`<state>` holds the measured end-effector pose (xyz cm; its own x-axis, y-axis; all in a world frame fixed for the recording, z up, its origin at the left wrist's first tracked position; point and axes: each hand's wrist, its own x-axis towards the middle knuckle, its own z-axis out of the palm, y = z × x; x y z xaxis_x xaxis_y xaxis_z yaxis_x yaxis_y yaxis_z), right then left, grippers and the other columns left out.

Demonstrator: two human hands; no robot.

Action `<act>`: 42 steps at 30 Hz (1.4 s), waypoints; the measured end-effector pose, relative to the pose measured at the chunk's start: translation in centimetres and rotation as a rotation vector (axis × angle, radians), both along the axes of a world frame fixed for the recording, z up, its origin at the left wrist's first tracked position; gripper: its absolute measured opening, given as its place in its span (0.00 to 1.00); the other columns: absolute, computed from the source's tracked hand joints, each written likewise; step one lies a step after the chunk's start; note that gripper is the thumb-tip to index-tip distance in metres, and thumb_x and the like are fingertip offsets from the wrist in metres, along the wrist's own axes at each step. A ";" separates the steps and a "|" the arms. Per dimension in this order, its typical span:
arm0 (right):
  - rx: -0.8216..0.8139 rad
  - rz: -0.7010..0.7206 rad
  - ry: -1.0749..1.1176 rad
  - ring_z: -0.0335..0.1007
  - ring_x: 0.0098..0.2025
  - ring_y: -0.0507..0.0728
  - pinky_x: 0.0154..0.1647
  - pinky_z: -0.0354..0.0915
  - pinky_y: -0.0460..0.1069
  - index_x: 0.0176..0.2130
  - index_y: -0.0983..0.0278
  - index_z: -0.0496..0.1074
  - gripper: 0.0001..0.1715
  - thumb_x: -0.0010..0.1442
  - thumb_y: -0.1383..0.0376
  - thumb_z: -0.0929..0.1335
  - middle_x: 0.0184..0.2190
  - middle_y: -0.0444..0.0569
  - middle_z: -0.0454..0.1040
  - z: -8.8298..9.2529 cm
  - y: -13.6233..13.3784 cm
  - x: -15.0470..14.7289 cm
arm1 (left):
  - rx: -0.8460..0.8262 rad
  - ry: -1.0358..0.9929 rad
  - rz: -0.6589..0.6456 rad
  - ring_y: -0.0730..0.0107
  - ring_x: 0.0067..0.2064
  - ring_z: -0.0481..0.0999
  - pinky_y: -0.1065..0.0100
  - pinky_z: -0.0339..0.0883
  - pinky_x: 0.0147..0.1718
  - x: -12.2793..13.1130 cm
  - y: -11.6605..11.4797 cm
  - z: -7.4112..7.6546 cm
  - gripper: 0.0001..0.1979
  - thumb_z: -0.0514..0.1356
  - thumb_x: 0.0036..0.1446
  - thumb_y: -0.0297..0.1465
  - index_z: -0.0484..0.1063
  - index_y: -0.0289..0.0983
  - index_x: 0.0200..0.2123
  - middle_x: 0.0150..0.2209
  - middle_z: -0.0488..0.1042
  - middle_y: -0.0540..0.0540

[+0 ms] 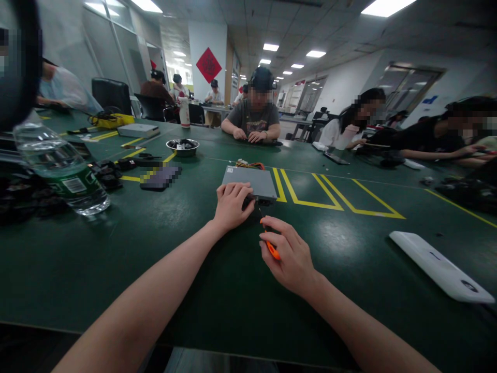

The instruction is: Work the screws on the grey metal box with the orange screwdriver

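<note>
A flat grey metal power supply unit [250, 180] lies on the green table, its colored wire bundle [250, 165] at the far side. My left hand [233, 204] grips its near left corner, fingers flat over the top and thumb at the front face. In my right hand [289, 254] is a screwdriver [272, 250] with an orange and black handle. Its thin shaft points away from me at the front face of the unit, near my left thumb. Whether the tip touches a screw is too small to tell.
A water bottle [64, 166] and dark parts stand at left, with a metal bowl [182, 147] of small pieces beyond. Yellow tape [318, 206] marks the table [186, 305]. A white oblong device [440, 267] lies at right. A co-worker [254, 116] sits opposite; others sit around.
</note>
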<state>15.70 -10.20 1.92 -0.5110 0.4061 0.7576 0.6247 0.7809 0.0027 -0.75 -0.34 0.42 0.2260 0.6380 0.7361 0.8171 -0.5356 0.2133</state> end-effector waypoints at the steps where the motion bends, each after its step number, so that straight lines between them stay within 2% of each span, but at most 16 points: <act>1: 0.027 -0.038 0.003 0.63 0.49 0.59 0.44 0.66 0.56 0.41 0.64 0.64 0.11 0.54 0.68 0.65 0.44 0.55 0.66 0.1 -0.1 0.1 | -0.002 0.000 0.000 0.60 0.50 0.63 0.55 0.49 0.48 0.0 0.0 0.0 0.11 0.55 0.54 0.34 0.66 0.42 0.42 0.48 0.70 0.48; 3: 0.068 -0.100 0.008 0.65 0.43 0.58 0.38 0.68 0.54 0.39 0.63 0.66 0.10 0.55 0.66 0.65 0.39 0.53 0.65 0.2 -0.1 0.3 | -0.009 0.002 -0.002 0.60 0.50 0.63 0.55 0.49 0.48 0.0 0.0 0.0 0.11 0.55 0.55 0.34 0.66 0.43 0.43 0.48 0.70 0.48; 6: 0.058 -0.097 0.035 0.66 0.38 0.55 0.31 0.67 0.49 0.45 0.64 0.63 0.15 0.56 0.68 0.64 0.37 0.52 0.65 0.1 -0.1 0.4 | -0.013 0.003 0.001 0.60 0.51 0.63 0.55 0.49 0.48 0.1 -0.1 0.0 0.12 0.54 0.55 0.34 0.66 0.43 0.43 0.49 0.70 0.48; 9: 0.050 -0.035 0.081 0.65 0.42 0.55 0.37 0.68 0.51 0.48 0.65 0.58 0.20 0.55 0.72 0.63 0.41 0.54 0.66 -0.1 -0.1 0.1 | -0.013 0.006 0.002 0.60 0.51 0.63 0.55 0.49 0.48 0.1 -0.1 0.0 0.11 0.55 0.54 0.34 0.66 0.42 0.43 0.49 0.70 0.48; 12: 0.028 -0.013 0.065 0.65 0.43 0.56 0.40 0.66 0.53 0.45 0.65 0.59 0.18 0.53 0.74 0.64 0.41 0.53 0.68 0.0 -0.3 -0.1 | -0.012 0.006 0.001 0.60 0.50 0.63 0.55 0.49 0.48 0.0 -0.1 0.0 0.11 0.55 0.54 0.34 0.66 0.43 0.42 0.49 0.70 0.48; 15: 0.012 -0.070 0.038 0.64 0.41 0.56 0.38 0.66 0.53 0.39 0.63 0.62 0.10 0.54 0.71 0.64 0.42 0.54 0.66 0.4 -0.5 0.1 | -0.012 0.004 0.002 0.60 0.50 0.63 0.55 0.49 0.48 0.0 0.0 0.0 0.11 0.55 0.54 0.34 0.66 0.42 0.42 0.49 0.70 0.48; 18: 0.018 -0.134 0.049 0.64 0.35 0.53 0.31 0.65 0.49 0.36 0.62 0.63 0.05 0.56 0.67 0.63 0.42 0.53 0.64 0.6 -0.5 0.4 | -0.015 0.008 0.006 0.60 0.51 0.63 0.55 0.49 0.48 0.0 0.0 0.0 0.11 0.55 0.54 0.34 0.66 0.43 0.42 0.49 0.70 0.48; 20: 0.023 -0.120 0.068 0.65 0.34 0.52 0.30 0.65 0.48 0.39 0.62 0.63 0.07 0.57 0.69 0.63 0.40 0.52 0.64 0.5 -0.4 0.4 | -0.013 0.011 0.008 0.60 0.51 0.63 0.55 0.49 0.48 0.0 -0.1 0.0 0.11 0.54 0.54 0.34 0.66 0.43 0.42 0.49 0.70 0.48; 23: 0.018 -0.052 0.088 0.65 0.41 0.56 0.37 0.67 0.52 0.45 0.64 0.59 0.16 0.55 0.73 0.62 0.40 0.53 0.65 0.2 -0.2 0.1 | -0.007 0.008 0.006 0.60 0.50 0.63 0.55 0.49 0.48 0.0 0.0 0.0 0.11 0.55 0.54 0.34 0.66 0.43 0.42 0.49 0.70 0.49; 25: -0.004 -0.035 0.074 0.64 0.43 0.57 0.39 0.67 0.54 0.46 0.64 0.57 0.18 0.55 0.73 0.62 0.42 0.55 0.64 0.1 -0.3 -0.1 | -0.006 0.003 0.005 0.60 0.50 0.63 0.55 0.49 0.48 0.0 0.0 0.0 0.11 0.55 0.54 0.34 0.66 0.43 0.42 0.49 0.70 0.49; 28: -0.018 -0.077 0.062 0.64 0.35 0.53 0.33 0.67 0.51 0.42 0.64 0.59 0.13 0.55 0.70 0.64 0.44 0.56 0.61 0.1 -0.4 0.1 | -0.009 0.005 0.007 0.60 0.51 0.63 0.55 0.48 0.48 0.0 0.0 0.0 0.11 0.55 0.54 0.34 0.66 0.43 0.42 0.49 0.70 0.48; 31: -0.001 -0.124 0.082 0.62 0.30 0.50 0.29 0.65 0.49 0.39 0.63 0.60 0.09 0.56 0.67 0.64 0.41 0.52 0.61 0.4 -0.3 0.5 | -0.007 0.008 0.007 0.59 0.51 0.63 0.55 0.48 0.48 0.1 0.0 0.0 0.11 0.55 0.54 0.34 0.65 0.43 0.42 0.49 0.70 0.48; 34: -0.015 -0.091 0.088 0.63 0.35 0.52 0.31 0.66 0.49 0.40 0.63 0.60 0.10 0.56 0.70 0.63 0.38 0.50 0.62 0.4 -0.2 0.5 | -0.005 0.008 0.004 0.60 0.51 0.63 0.55 0.48 0.48 0.1 -0.1 0.0 0.11 0.55 0.54 0.34 0.65 0.43 0.42 0.49 0.70 0.49; 37: -0.028 -0.033 0.074 0.62 0.41 0.55 0.38 0.66 0.53 0.42 0.64 0.58 0.14 0.54 0.72 0.63 0.39 0.52 0.63 0.2 -0.3 -0.1 | -0.010 0.008 0.004 0.60 0.51 0.63 0.55 0.48 0.48 0.0 0.0 0.0 0.11 0.55 0.54 0.34 0.65 0.43 0.42 0.50 0.70 0.49; 42: -0.049 -0.059 0.105 0.62 0.43 0.56 0.39 0.66 0.52 0.40 0.64 0.57 0.13 0.54 0.69 0.64 0.41 0.54 0.62 0.1 -0.2 0.0 | -0.005 0.008 0.003 0.59 0.51 0.63 0.55 0.48 0.48 0.0 0.0 0.0 0.11 0.55 0.54 0.35 0.66 0.43 0.42 0.49 0.70 0.48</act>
<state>15.74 -10.39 2.07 -0.4041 0.4710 0.7841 0.6646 0.7402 -0.1021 -0.71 -0.29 0.41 0.2297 0.6424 0.7311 0.8202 -0.5322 0.2099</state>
